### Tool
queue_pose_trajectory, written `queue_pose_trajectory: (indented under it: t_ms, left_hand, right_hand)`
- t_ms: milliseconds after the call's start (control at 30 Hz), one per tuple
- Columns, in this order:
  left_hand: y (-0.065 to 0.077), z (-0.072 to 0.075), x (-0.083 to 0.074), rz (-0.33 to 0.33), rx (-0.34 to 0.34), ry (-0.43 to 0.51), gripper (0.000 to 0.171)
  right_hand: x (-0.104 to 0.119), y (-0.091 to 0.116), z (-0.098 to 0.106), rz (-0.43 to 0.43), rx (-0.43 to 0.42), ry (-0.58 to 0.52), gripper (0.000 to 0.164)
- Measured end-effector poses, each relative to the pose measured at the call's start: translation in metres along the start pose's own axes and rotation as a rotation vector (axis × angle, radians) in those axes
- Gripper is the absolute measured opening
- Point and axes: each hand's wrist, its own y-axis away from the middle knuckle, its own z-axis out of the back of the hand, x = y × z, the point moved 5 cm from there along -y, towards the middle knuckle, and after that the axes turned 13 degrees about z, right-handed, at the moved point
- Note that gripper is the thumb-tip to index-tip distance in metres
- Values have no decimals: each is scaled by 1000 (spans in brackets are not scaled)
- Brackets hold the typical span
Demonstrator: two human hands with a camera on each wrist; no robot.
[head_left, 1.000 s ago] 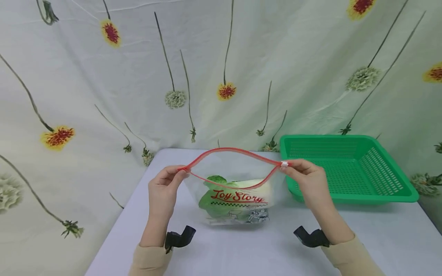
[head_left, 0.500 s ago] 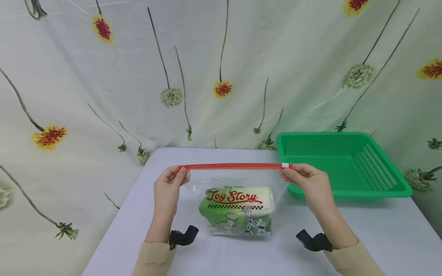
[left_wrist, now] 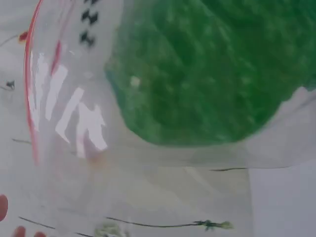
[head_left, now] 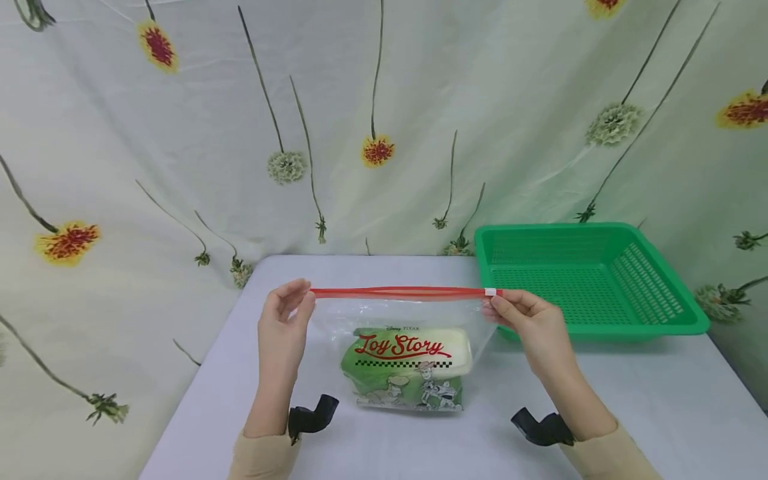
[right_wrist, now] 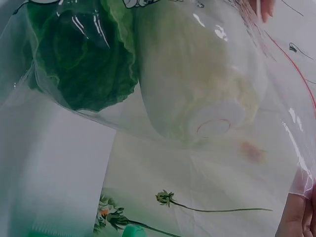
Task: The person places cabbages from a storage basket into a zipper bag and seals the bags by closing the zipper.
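In the head view a clear zip bag (head_left: 327,323) with red "Toy Story" print is held upright at the middle. Its red zip strip (head_left: 396,292) runs nearly straight, with a white slider (head_left: 491,292) at the right end. Inside show a dark green leafy vegetable (left_wrist: 197,74) and a pale, cabbage-like one (right_wrist: 197,74). My right hand (head_left: 534,320) pinches the bag's top right corner by the slider. My left hand (head_left: 285,327) is at the top left corner, thumb and fingers parted; in the left wrist view its fingertips (left_wrist: 19,231) show apart from the bag.
A green plastic basket (head_left: 672,328) stands at the back right, behind my right hand. The table (head_left: 204,420) has a white cover, and a flower-print cloth (head_left: 336,80) hangs behind it. A black camera mount sits on each wrist.
The bag's mouth was spread wide, then drew into a nearly straight line. The printed front turned more upright. My left finger and thumb have come off the zip's left end; the right still pinches.
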Motion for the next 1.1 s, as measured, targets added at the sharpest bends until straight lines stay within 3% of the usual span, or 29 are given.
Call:
queue_pose_trajectory:
  t_ms: [67, 133, 200, 233, 300, 400, 533, 700, 900, 1100]
  left_hand:
    - [15, -2, -19, -210, -63, -44, 31]
    - [33, -13, -38, -440, -66, -92, 31]
    - [51, -35, -55, -616, 15, -136, 26]
    - [57, -49, -61, -671, 86, -155, 24]
    - [69, -77, -69, -720, 240, -209, 22]
    - [80, -114, -74, -717, 388, -284, 22]
    - [84, -137, -73, -703, 406, -358, 17]
    - [84, -139, -72, -684, 391, -347, 11]
    - [83, -139, -72, -694, 443, -356, 9]
    - [78, -129, -71, -644, 478, -387, 11]
  right_hand:
    - [1, 2, -2, 0, -1, -9, 31]
    - [3, 4, -4, 3, 1, -10, 31]
    - [6, 6, -7, 16, 10, -4, 30]
    - [7, 8, -8, 28, 14, -1, 29]
    - [12, 12, -12, 58, 24, -2, 28]
    - [19, 18, -19, 121, 44, 10, 27]
    - [26, 24, -26, 189, 55, 19, 25]
    - [29, 28, -30, 219, 45, 2, 22]
    - [29, 30, -30, 265, 10, 18, 17]
    - [32, 32, -30, 352, -17, -3, 13]
